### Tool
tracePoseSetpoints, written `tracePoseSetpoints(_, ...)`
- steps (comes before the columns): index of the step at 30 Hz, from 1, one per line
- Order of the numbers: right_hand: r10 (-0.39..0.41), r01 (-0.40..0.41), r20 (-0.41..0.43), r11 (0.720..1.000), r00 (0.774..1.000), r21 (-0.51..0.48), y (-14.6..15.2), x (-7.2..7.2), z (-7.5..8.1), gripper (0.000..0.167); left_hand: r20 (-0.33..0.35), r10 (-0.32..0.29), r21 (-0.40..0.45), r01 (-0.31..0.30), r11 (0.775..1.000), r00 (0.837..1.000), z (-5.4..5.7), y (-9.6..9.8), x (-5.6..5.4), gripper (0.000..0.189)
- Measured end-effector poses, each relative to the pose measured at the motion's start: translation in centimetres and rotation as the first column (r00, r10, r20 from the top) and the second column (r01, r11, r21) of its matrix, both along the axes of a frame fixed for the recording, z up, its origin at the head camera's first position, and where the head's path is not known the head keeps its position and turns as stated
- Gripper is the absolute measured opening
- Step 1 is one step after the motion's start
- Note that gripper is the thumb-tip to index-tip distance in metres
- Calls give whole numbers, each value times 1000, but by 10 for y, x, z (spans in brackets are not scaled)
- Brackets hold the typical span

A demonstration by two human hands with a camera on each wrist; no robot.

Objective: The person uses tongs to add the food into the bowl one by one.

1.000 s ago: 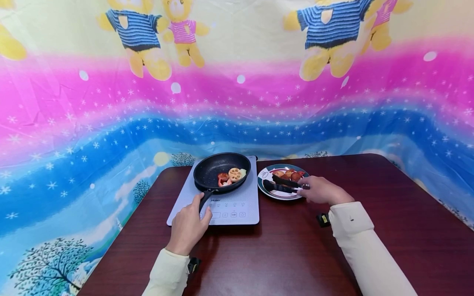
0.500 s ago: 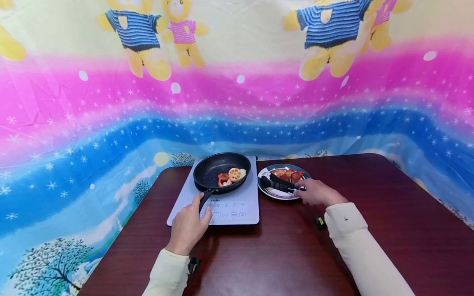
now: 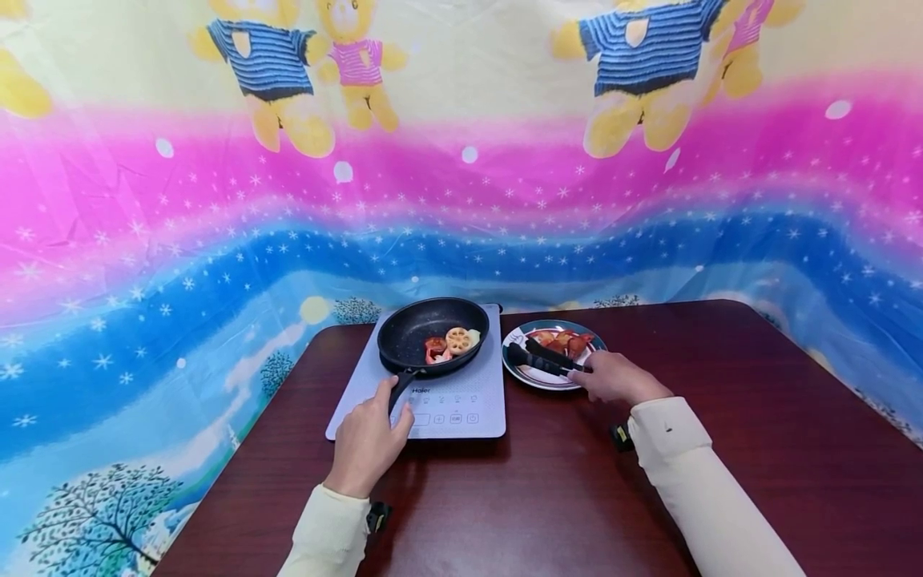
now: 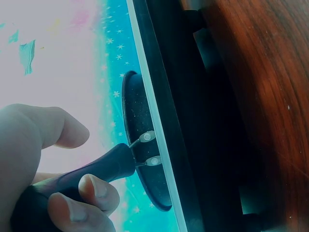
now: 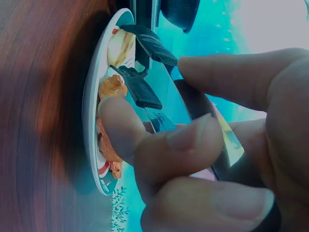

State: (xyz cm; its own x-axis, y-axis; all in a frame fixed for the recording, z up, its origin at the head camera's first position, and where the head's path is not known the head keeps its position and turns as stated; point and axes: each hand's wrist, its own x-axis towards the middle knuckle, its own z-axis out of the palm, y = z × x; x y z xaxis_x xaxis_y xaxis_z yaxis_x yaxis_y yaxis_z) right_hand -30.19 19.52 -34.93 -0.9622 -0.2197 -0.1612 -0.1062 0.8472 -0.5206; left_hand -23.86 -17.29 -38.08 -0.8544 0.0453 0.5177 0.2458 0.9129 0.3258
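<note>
My left hand (image 3: 369, 441) grips the handle (image 4: 99, 169) of a black frying pan (image 3: 407, 332), fingers wrapped round it in the left wrist view. Inside the pan, toward its right front, lie a lotus root slice (image 3: 457, 340), a red tomato-like slice (image 3: 435, 348) and a pale piece. Over to the right, my right hand (image 3: 622, 378) holds black-tipped metal tongs (image 3: 539, 359) between thumb and fingers. Their two tips stand apart, over the left part of a round patterned plate (image 3: 510, 370). Browned, reddish food pieces (image 5: 110, 89) lie on that plate, close below the tongs.
Beneath the pan is a white induction cooker (image 3: 486, 409) with touch keys along its front. The plate stands right beside it on a dark red wooden table (image 3: 505, 513). A printed cloth with bears and snowflakes (image 3: 461, 184) hangs behind the table.
My right hand and the tongs have shifted a little to the left and toward me over the plate. The left hand and pan have stayed put.
</note>
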Motion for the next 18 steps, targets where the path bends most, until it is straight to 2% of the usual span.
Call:
tracePoseSetpoints(12,-75,75,0,997,997,-15,-2,1,6,40,-6,-2,2,2,1000,1000,0,1,-1,47)
tracePoseSetpoints(18,-66,66,-7,998,998,-18,-1,2,9,42,-8,0,4,0,1000,1000,0,0,-1,46)
